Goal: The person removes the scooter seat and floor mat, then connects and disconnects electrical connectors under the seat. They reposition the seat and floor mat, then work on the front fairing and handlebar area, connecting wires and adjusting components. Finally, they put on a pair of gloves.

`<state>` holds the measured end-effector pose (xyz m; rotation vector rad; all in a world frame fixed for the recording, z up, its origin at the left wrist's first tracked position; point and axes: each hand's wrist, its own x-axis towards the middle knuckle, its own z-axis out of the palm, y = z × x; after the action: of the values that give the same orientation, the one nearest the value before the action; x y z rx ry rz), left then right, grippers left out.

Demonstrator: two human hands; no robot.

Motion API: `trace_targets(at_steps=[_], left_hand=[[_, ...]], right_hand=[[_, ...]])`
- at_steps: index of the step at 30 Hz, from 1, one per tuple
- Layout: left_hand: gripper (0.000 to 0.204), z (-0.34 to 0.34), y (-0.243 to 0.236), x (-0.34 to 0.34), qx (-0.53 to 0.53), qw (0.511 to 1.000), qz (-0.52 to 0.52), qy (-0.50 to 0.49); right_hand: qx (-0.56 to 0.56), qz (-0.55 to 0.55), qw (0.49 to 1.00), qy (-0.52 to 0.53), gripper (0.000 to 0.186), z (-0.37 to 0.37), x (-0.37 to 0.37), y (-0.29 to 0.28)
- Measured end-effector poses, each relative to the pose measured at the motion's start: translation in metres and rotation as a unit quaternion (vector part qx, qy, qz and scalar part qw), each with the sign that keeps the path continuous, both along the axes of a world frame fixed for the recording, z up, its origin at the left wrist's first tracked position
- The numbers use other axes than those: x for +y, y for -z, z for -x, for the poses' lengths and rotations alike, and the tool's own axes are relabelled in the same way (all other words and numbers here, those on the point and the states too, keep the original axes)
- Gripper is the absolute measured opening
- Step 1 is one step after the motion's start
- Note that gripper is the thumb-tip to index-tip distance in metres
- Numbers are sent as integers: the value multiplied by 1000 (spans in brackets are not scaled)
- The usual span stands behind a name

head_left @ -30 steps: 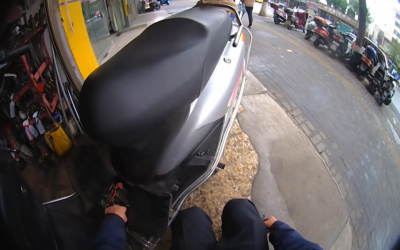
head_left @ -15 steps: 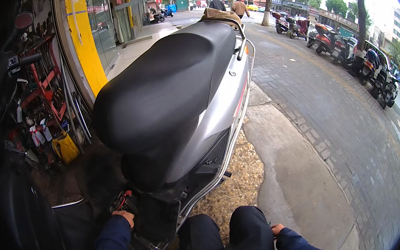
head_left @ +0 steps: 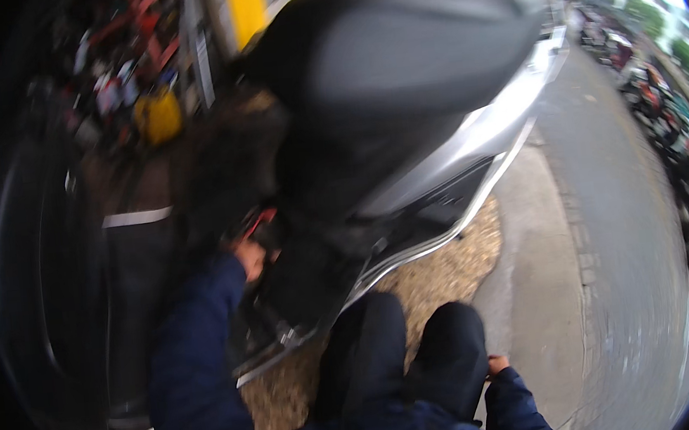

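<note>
A scooter with a black seat [head_left: 403, 43] and silver-grey side panel [head_left: 470, 141] stands before me. My left hand [head_left: 251, 257] reaches down to its dark footboard [head_left: 305, 281], fingers curled in beside a red piece [head_left: 260, 221], perhaps a cable or handle. Blur and shadow hide what lies between those fingers. Beside my right knee is my right hand [head_left: 498, 363], its fingers closed and partly hidden by the leg; what they hold, if anything, I cannot make out.
A silver guard rail [head_left: 415, 254] runs along the scooter's near side. At the left are a yellow container [head_left: 158, 117], bottles and a red metal frame [head_left: 146, 27]. Parked scooters [head_left: 668, 126] line the paved road at right.
The view has tilted down and swung left, blurring the picture. My left hand stays at the footboard by the red piece; my right hand stays beside my knee.
</note>
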<state>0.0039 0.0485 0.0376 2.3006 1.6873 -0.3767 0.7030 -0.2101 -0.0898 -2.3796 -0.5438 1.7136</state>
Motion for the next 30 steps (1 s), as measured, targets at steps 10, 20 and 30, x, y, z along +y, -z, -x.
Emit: trace_targets(at_steps=[10,20,30], left_hand=[[25,-6,-41,-9,-96,988,67,-103],[23,-7,-41,-27,-67,993,-14,-94],[22,10,-18,-26,-189,972,-55,-126]], right_hand=[[30,-105,994,32,41,-3,18,-4],[29,-105,991,80,40,-11,21,12],[-35,-63,997,25,39,-3,28,-10]])
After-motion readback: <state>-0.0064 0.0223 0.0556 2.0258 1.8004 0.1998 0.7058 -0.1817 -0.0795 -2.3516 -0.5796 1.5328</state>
